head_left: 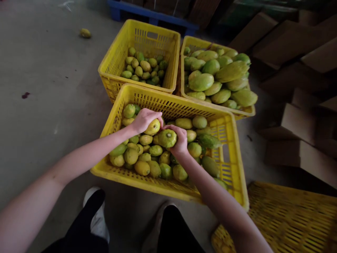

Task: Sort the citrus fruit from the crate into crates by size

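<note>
- Green fruit [168, 138]: enclosed by the right hand [180, 138]; rounded, with the round mark at one end turned toward the camera; the grip wraps it from the right and far side, leaving the near face exposed.
- Yellow fruit [152, 127]: held in the left hand [145, 119]; the palm covers its upper left, with the fingers curled over the far side; its marked end also faces the camera.
- Position: both held fruits sit side by side, near each other, over the pile of fruits [155, 150] in the front crate [142, 186]; whether either rests on the pile cannot be told.
- Handling (judged): moderate weight, firm body, skin probably smooth and somewhat slippery; likely to bruise under hard pressure or a drop; the yellow one may be softer.
- Hold point (judged): take the fruit around its widest part with a full palm; spread the pressure; keep fingertips from digging into the skin.
- Surroundings: the rear left crate [110, 52] contains smaller fruits [145, 65]; the rear right crate [247, 111] is heaped with larger, elongated fruits [201, 82]; a loose fruit [85, 33] lies on the floor [52, 105], well apart from both hands.
</note>
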### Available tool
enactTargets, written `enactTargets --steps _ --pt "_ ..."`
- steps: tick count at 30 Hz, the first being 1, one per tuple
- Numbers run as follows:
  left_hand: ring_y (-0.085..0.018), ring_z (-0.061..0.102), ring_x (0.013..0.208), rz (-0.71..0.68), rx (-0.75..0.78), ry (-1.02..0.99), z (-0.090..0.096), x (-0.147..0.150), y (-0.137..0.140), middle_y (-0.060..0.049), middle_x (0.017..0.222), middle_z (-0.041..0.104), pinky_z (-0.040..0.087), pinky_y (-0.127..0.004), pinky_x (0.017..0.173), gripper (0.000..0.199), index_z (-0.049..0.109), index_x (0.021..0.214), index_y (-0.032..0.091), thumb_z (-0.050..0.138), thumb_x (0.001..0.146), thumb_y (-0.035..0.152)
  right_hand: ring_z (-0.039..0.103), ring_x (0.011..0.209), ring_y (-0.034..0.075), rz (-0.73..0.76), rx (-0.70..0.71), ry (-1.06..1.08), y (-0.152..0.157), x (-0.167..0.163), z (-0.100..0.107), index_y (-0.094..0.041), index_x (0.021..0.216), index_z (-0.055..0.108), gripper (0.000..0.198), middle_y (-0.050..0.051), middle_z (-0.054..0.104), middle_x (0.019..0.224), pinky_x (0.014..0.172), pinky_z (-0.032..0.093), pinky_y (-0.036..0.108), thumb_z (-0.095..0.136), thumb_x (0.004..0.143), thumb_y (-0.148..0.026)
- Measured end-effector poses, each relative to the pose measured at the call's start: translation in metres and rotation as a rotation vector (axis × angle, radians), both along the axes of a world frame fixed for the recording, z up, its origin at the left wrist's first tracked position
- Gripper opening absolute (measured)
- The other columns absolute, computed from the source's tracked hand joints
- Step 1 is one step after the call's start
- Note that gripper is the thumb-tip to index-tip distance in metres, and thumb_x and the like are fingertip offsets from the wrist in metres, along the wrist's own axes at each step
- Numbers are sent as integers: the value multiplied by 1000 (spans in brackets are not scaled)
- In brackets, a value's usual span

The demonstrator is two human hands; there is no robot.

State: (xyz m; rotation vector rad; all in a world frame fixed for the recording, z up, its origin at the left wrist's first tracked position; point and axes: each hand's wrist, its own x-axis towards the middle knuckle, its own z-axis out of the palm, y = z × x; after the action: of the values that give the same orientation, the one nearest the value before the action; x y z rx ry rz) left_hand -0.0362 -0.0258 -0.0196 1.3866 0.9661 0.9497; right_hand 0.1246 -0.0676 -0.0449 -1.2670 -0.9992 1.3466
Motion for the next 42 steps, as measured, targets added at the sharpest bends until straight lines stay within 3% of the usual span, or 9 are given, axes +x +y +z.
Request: enactTargets --steps 13,19,21,24,27,29,32,35,42 --pt "-18 65 62 -28 101 78 5 -5 -2 -6 62 72 47 -27 62 41 73 53 21 52 84 37 70 82 30 19 82 -86 -2 5 0 -28 64 71 27 4 75 72 88 57 46 53 77 -43" --pt "-17 66 63 -47 37 -1 1 -5 1 -6 61 71 50 -26 64 39 72 53 19 54 81 38 73 88 31 29 -66 101 4 5 -1 -25 64 67 30 7 74 72 91 58 46 51 75 -49" --pt "-17 65 61 -41 -53 -76 -4 -4 5 -6 61 70 51 -26 64 37 71 53 18 53 80 36 73 92 33 66 -228 216 10 6 -4 -24 67 65 37 9 74 73 88 60 48 48 77 -55" --pt "-18 64 60 46 -338 -243 -10 -3 10 -8 62 69 53 -28 59 38 68 56 17 48 81 37 73 94 33 157 -416 304 16 8 -7 -21 79 67 51 12 75 80 80 62 48 45 80 -66" --pt "-22 68 65 212 -586 -405 -14 -3 15 -9 68 68 57 -32 58 40 66 68 19 45 84 49 74 91 32 242 -459 357 15 10 -5 -20 101 67 61 10 76 89 72 62 46 44 83 -74" --pt "-23 70 71 304 -648 -461 -15 -4 17 -7 72 68 59 -34 60 38 65 79 20 51 83 55 75 86 29 258 -470 402 14 10 -2 -23 110 64 55 8 76 91 66 63 42 50 84 -69" --pt "-23 71 72 366 -722 -516 -17 -5 21 -5 74 69 61 -33 60 35 64 95 21 61 83 54 73 74 24 214 -528 451 15 10 -3 -24 109 63 40 6 76 86 53 60 32 60 83 -53" --pt "-22 70 66 352 -864 -549 -18 -6 23 -7 72 69 59 -29 51 39 65 103 19 62 84 52 66 61 19 130 -654 479 19 12 -11 -21 99 64 35 7 73 79 41 53 25 59 85 -53" --pt "-23 69 60 363 -1072 -522 -16 -6 21 -10 65 69 56 -25 42 43 67 111 13 48 92 46 66 66 20 -122 -787 465 27 19 -30 -21 93 61 41 7 67 74 44 58 27 51 88 -61"
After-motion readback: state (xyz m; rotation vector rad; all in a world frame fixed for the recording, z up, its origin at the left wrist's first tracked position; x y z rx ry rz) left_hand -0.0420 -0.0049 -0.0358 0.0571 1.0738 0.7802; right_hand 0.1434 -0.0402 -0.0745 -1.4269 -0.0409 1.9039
